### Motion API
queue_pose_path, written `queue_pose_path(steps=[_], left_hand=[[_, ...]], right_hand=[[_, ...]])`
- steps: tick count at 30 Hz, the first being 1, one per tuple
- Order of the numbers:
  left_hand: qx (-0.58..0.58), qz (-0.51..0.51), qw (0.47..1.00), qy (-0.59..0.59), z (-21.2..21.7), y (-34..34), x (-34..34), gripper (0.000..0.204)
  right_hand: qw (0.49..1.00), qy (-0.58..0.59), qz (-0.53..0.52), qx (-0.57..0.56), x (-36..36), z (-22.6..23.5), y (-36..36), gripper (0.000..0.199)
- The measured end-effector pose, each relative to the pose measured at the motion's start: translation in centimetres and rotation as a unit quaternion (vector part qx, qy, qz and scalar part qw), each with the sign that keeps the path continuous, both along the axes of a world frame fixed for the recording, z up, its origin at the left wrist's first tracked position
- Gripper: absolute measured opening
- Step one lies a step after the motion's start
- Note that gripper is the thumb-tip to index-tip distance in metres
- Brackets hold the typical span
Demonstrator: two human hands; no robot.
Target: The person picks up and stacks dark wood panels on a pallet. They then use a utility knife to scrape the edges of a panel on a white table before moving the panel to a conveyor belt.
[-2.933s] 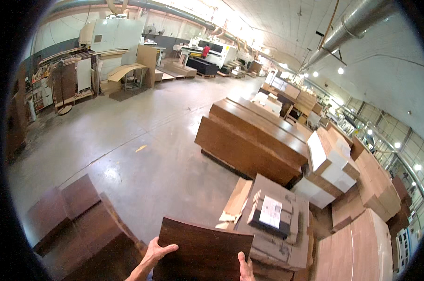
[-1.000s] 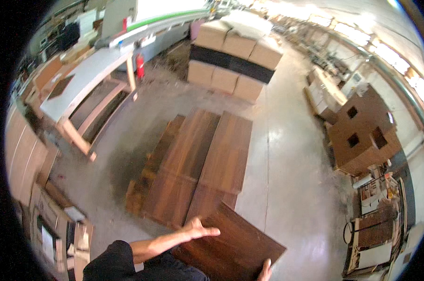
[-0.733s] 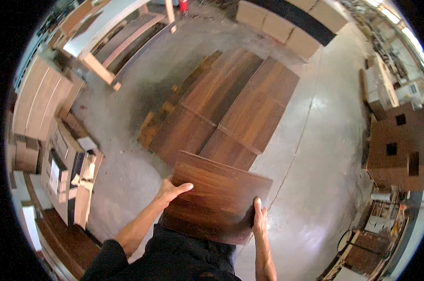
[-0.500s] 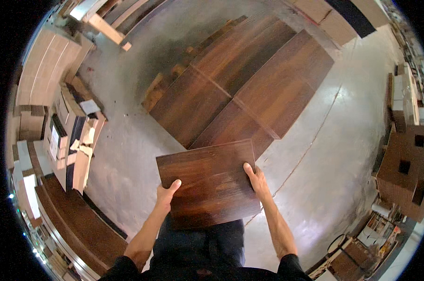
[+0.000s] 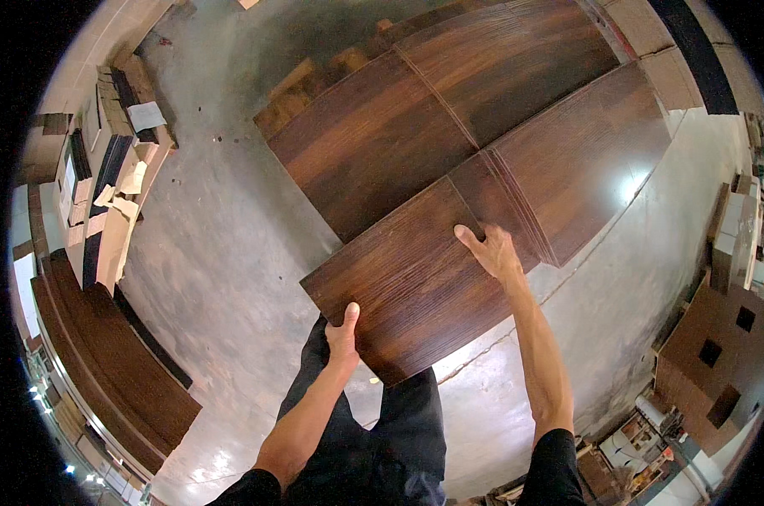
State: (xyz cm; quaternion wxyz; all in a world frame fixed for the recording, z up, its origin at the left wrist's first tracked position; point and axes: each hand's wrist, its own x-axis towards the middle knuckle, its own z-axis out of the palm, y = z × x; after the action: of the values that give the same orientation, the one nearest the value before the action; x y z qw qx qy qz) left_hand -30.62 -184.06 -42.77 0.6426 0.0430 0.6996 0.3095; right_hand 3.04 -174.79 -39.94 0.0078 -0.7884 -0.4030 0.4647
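A dark brown wood-grain panel (image 5: 416, 287) is held tilted in front of my legs, above the near end of the panel stacks. My left hand (image 5: 343, 339) grips its left edge, thumb on the top face and fingers hidden underneath. At the far right edge my right hand (image 5: 493, 249) holds it, thumb on top, the other fingers mostly out of sight. Beyond it lie stacks of matching panels (image 5: 517, 76) in two rows. The held panel's far edge overlaps the near row (image 5: 580, 160); whether it touches cannot be told.
Wooden pallet pieces (image 5: 293, 84) stick out under the stacks' left side. Cardboard and boards (image 5: 116, 185) stand at the left, with long brown panels (image 5: 104, 354) below them. A brown carton with square holes (image 5: 719, 363) is at the right. Concrete floor (image 5: 205, 253) lies between.
The panel in both hands has moved forward and right toward the near stack, turning so its right end points farther away. My view has shifted closer to the stacks.
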Motion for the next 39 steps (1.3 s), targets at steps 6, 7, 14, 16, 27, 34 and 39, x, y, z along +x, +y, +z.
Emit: queue_pose_path(steps=[6,7,14,16,27,34,39], left_hand=[[0.057,-0.017,0.997,-0.039,-2.4,0.1,1.3,0.095],[0.051,-0.018,0.998,-0.039,-2.3,0.3,1.3,0.095],[0.03,-0.068,0.997,-0.004,-2.4,1.7,2.6,0.095],[0.037,-0.058,0.996,-0.058,-2.4,2.0,3.0,0.098],[0.045,-0.101,0.994,-0.022,-0.3,2.8,9.1,0.093],[0.035,-0.113,0.993,0.0,0.2,2.4,9.6,0.085],[0.016,-0.138,0.99,-0.007,0.9,2.2,10.0,0.085]], right_hand=[[0.92,-0.161,-0.098,0.344,-2.9,3.0,-2.9,0.055],[0.908,-0.179,-0.138,0.352,-3.3,2.6,-4.7,0.057],[0.839,-0.118,-0.437,0.302,-5.0,-2.0,-15.1,0.093],[0.805,-0.066,-0.506,0.303,-4.5,-1.5,-13.5,0.09],[0.771,0.044,-0.572,0.275,-1.6,-3.8,-14.6,0.08],[0.76,0.054,-0.591,0.264,-1.2,-4.8,-15.4,0.074],[0.746,0.076,-0.596,0.288,-0.4,-3.2,-14.8,0.065]])
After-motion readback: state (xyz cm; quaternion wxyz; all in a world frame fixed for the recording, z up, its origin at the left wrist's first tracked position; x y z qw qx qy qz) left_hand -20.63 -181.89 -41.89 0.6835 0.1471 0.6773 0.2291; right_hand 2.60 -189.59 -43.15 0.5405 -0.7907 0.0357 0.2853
